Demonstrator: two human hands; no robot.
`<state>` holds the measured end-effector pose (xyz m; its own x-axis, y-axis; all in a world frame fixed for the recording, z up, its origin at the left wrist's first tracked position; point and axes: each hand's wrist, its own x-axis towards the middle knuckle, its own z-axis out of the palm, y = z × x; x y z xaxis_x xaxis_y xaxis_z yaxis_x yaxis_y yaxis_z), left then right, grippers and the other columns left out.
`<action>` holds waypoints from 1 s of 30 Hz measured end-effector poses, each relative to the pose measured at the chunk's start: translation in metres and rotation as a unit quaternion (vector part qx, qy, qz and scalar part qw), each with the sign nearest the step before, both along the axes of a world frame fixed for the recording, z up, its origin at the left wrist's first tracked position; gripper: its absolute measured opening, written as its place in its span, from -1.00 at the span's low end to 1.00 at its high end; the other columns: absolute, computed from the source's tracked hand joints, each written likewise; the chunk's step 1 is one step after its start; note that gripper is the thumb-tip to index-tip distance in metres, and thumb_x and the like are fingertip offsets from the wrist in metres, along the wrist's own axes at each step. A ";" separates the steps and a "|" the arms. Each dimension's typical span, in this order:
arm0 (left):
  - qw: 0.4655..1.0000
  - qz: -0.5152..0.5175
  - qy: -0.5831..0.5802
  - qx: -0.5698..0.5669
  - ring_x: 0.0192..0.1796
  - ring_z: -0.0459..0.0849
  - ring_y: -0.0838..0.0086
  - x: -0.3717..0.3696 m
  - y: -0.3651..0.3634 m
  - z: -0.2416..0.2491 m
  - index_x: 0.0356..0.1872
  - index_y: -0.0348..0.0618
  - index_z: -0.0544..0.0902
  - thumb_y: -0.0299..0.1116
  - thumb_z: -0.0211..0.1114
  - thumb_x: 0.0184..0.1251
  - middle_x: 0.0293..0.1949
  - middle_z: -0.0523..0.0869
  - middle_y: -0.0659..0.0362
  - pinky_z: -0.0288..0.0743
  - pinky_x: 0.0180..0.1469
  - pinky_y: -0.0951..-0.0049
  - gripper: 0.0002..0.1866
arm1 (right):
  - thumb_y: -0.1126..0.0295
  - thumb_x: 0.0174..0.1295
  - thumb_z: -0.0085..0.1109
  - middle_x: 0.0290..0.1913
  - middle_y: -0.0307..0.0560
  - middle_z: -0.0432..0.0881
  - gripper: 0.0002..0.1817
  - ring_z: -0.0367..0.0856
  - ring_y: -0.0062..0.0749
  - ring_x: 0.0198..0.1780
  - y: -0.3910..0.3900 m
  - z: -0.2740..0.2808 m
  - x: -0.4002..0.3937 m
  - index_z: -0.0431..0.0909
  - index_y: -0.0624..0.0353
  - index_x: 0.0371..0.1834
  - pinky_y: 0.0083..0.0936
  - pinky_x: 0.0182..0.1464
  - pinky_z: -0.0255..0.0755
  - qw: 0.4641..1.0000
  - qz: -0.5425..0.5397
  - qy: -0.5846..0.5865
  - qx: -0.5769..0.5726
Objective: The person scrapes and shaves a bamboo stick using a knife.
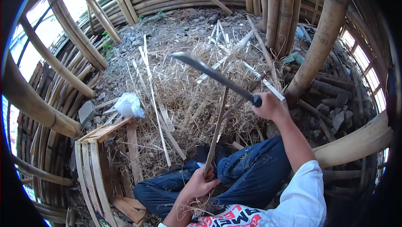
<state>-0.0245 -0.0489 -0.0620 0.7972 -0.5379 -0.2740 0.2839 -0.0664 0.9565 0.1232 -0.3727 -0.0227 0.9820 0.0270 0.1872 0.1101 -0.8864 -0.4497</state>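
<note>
My right hand (268,106) is wrapped round the dark handle of a machete (213,73), whose long blade points up and to the left above the shavings. Low in front of my lap, my left hand (200,185) grips the near end of a thin bamboo strip (217,132). The strip stands out away from me, and its far end overlaps the machete blade in this view. Curly bamboo shavings (188,88) cover the ground beyond my crossed legs, and a few shavings cling to my left wrist.
A wooden slatted crate (94,172) stands to my left, with a white plastic bag (129,105) just behind it. Pale split strips (155,109) lie across the shavings. Thick bamboo posts (322,38) rise around me, and rubble (339,116) lies at the right.
</note>
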 end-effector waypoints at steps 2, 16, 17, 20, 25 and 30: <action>1.000 -0.004 0.017 0.000 -0.49 0.13 0.73 0.002 -0.005 0.008 -0.41 -0.06 0.23 -0.66 0.39 0.09 -0.52 0.15 0.43 0.06 -0.47 0.60 -0.57 | 0.28 -0.11 0.30 -0.43 0.07 0.69 -0.82 0.71 0.00 -0.30 0.012 0.005 -0.011 0.64 0.06 -0.42 -0.15 -0.17 0.59 0.998 0.060 -0.019 -0.009; 0.998 -0.045 -0.043 0.033 -0.47 0.18 0.68 0.008 -0.018 0.016 -0.43 -0.10 0.29 -0.55 0.43 0.15 -0.52 0.22 0.40 0.12 -0.44 0.58 -0.62 | 0.24 -0.08 0.23 -0.30 0.16 0.70 -0.73 0.69 0.05 -0.17 -0.007 -0.002 0.001 0.69 0.11 -0.32 -0.14 -0.01 0.55 0.985 -0.063 0.150 -0.057; 0.997 -0.036 -0.046 0.040 -0.46 0.19 0.68 0.014 -0.020 0.007 -0.42 -0.10 0.30 -0.54 0.43 0.15 -0.52 0.23 0.40 0.14 -0.44 0.57 -0.63 | 0.24 -0.08 0.23 -0.30 0.16 0.70 -0.73 0.69 0.05 -0.17 -0.005 -0.004 -0.001 0.69 0.11 -0.32 -0.14 -0.01 0.55 0.984 -0.063 0.152 -0.063; 0.996 -0.018 -0.024 0.084 -0.45 0.22 0.68 0.026 -0.017 0.009 -0.41 -0.11 0.31 -0.50 0.45 0.15 -0.51 0.25 0.41 0.18 -0.42 0.57 -0.63 | 0.26 -0.10 0.22 -0.30 0.13 0.70 -0.73 0.70 0.02 -0.15 -0.001 -0.012 0.003 0.71 0.07 -0.31 -0.16 -0.01 0.55 0.976 -0.043 0.134 -0.163; 0.997 0.042 -0.023 0.057 -0.42 0.24 0.70 0.025 0.001 -0.002 -0.36 -0.09 0.33 -0.43 0.47 0.17 -0.49 0.28 0.42 0.19 -0.40 0.60 -0.62 | 0.27 -0.11 0.24 -0.33 0.16 0.71 -0.72 0.70 0.05 -0.23 -0.003 -0.018 0.018 0.70 0.17 -0.34 -0.12 -0.08 0.57 0.984 -0.108 0.119 -0.082; 0.995 0.071 -0.012 0.066 -0.44 0.26 0.74 0.030 0.009 -0.009 -0.31 -0.09 0.38 -0.37 0.47 0.19 -0.49 0.29 0.43 0.17 -0.42 0.63 -0.66 | 0.17 -0.05 0.36 -0.53 0.13 0.66 -0.66 0.71 -0.03 -0.38 -0.018 -0.021 0.016 0.66 0.27 -0.42 -0.21 -0.27 0.53 0.987 -0.139 0.061 0.048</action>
<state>0.0057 -0.0403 -0.0712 0.8701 -0.3791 -0.3150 0.2768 -0.1531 0.9487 0.1392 -0.3904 -0.0440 0.9646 -0.2579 0.0555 -0.1908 -0.8274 -0.5282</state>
